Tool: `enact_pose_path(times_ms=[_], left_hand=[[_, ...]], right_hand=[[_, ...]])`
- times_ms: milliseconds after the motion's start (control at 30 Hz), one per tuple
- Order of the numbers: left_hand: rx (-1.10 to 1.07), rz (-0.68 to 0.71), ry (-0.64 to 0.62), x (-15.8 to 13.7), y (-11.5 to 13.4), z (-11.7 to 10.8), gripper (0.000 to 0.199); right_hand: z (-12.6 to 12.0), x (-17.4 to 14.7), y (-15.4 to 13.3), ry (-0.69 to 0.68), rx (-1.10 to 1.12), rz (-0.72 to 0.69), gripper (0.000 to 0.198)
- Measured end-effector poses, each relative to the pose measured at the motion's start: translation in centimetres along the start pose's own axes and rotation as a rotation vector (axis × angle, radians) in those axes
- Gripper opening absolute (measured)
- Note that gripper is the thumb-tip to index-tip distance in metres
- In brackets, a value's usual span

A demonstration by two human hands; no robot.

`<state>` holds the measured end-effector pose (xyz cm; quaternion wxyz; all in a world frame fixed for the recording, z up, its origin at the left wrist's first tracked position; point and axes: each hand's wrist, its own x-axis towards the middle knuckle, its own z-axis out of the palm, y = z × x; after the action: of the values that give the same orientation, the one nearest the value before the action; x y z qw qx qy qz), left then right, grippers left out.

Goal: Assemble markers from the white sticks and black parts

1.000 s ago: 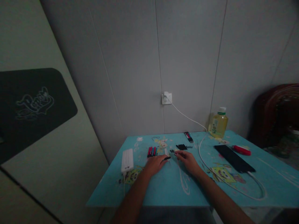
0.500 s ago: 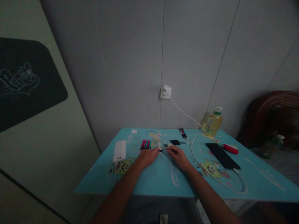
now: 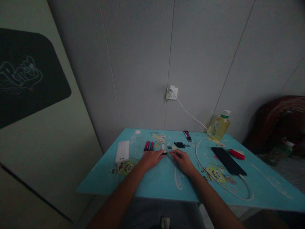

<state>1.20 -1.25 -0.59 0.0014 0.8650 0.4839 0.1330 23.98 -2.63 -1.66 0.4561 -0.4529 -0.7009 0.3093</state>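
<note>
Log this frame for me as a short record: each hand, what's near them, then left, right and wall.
left hand: fingers on a black piece
right hand: fingers near that piece; anything held is too small to tell
beyond hands: coloured tubes, black tubes
table left: power bank
table right: black device, red object, bottle
wall: outlet, white cable running down to table

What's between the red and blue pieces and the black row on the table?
In the head view, thin white sticks and tiny dark pieces lie between the coloured pieces and the black row.
</note>
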Motion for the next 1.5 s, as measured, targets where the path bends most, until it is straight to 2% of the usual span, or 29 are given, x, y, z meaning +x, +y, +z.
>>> enact_pose_path(times_ms=[600, 933, 1000, 1167, 1233, 1500], left_hand=[[0.0, 0.07, 0.018, 0.0, -0.1, 0.5, 0.038], [0.002, 0.132, 0.064, 0.1, -0.2, 0.6, 0.036], [0.012, 0.153, 0.075, 0.0, -0.1, 0.7, 0.037], [0.037, 0.208, 0.107, -0.1, 0.1, 0.6, 0.039], [0.045, 0.215, 0.123, -0.1, 0.0, 0.6, 0.041], [0.043, 0.227, 0.179, -0.2, -0.6, 1.0, 0.041]], right_hand=[[0.4, 0.0, 0.3, -0.062, -0.021, -0.018, 0.026], [1.1, 0.0, -0.4, -0.053, -0.12, -0.039, 0.026], [1.1, -0.1, -0.4, -0.043, -0.16, -0.04, 0.028], [1.2, -0.2, -0.2, -0.048, -0.25, -0.04, 0.053], [1.2, -0.3, -0.3, -0.049, -0.264, -0.046, 0.057], [0.7, -0.4, -1.4, -0.04, -0.274, -0.156, 0.029]])
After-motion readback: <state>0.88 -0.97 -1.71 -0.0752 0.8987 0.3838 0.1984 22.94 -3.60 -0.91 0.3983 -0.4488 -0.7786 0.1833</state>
